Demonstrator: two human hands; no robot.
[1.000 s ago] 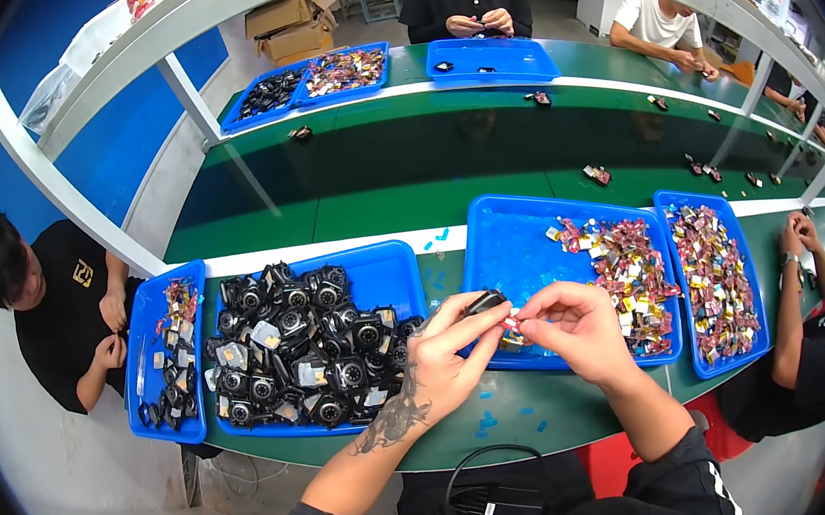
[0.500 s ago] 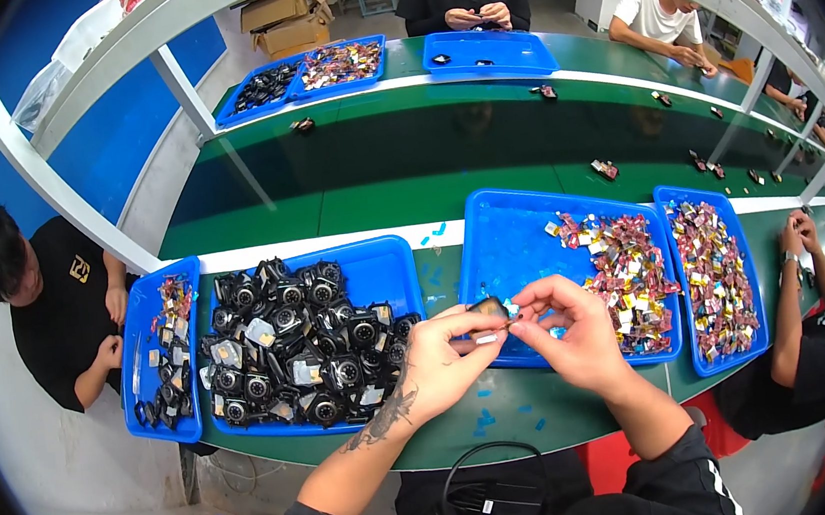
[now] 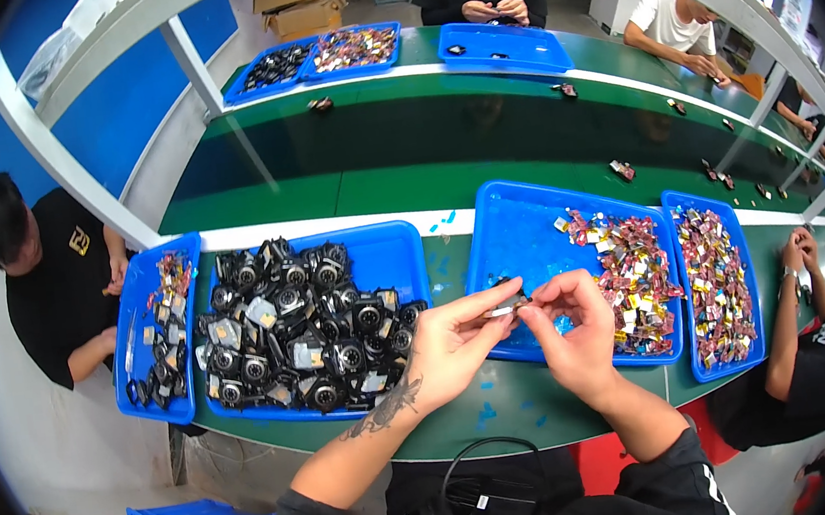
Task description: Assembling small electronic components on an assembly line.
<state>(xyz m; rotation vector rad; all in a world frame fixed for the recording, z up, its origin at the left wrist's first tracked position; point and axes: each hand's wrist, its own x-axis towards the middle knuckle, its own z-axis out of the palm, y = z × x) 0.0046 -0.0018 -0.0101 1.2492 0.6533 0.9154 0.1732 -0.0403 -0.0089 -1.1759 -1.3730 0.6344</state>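
Black units (image 3: pixel 315 338) are crowding the wide left tray (image 3: pixel 394 256); reddish parts (image 3: pixel 637 284) are lying in the wide right tray (image 3: pixel 520 231). Above its left side, the left hand (image 3: pixel 449 347) is gripping a small dark piece (image 3: pixel 515 301), the right hand (image 3: pixel 578 333) pinching its edge, seemingly unfinished.

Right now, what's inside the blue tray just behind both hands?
The blue tray holds a heap of small reddish, yellow and white parts at right, and blue pieces. The left hand and right hand hide some of its near side; the heap covers whatever lies beneath.
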